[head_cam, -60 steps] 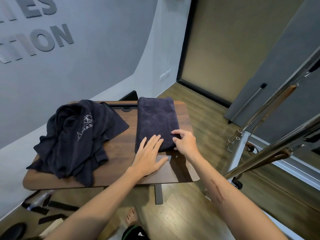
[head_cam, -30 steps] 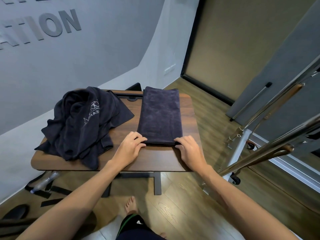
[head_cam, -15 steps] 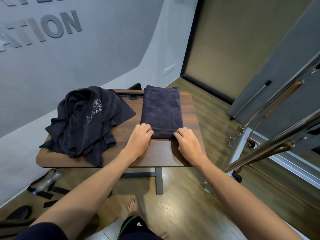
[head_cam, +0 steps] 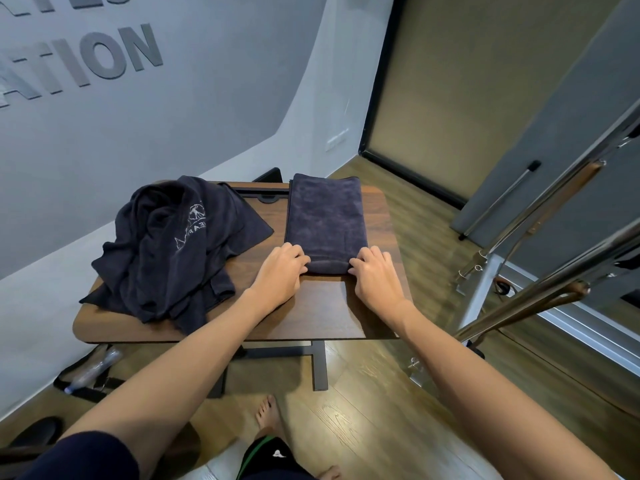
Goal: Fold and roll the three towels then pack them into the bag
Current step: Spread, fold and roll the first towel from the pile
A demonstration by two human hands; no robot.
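Observation:
A dark purple-grey towel (head_cam: 323, 216) lies folded into a long strip on the right half of the small wooden table (head_cam: 322, 313). Its near end is curled into a short roll. My left hand (head_cam: 282, 270) grips the roll's left end and my right hand (head_cam: 372, 271) grips its right end, fingers curled over it. A crumpled heap of dark towels (head_cam: 169, 247) with a pale logo covers the table's left half. A clear bag with black straps (head_cam: 88, 372) lies on the floor beneath the table's left edge.
A grey wall with raised letters stands behind the table. Metal frame bars (head_cam: 540, 282) rise close on the right. The table's black leg (head_cam: 318, 362) and my bare feet (head_cam: 268, 412) are on the wooden floor below.
My hands went from flat on the towel to its near end, then rolled that end away from me. The roll has grown and the flat strip is shorter.

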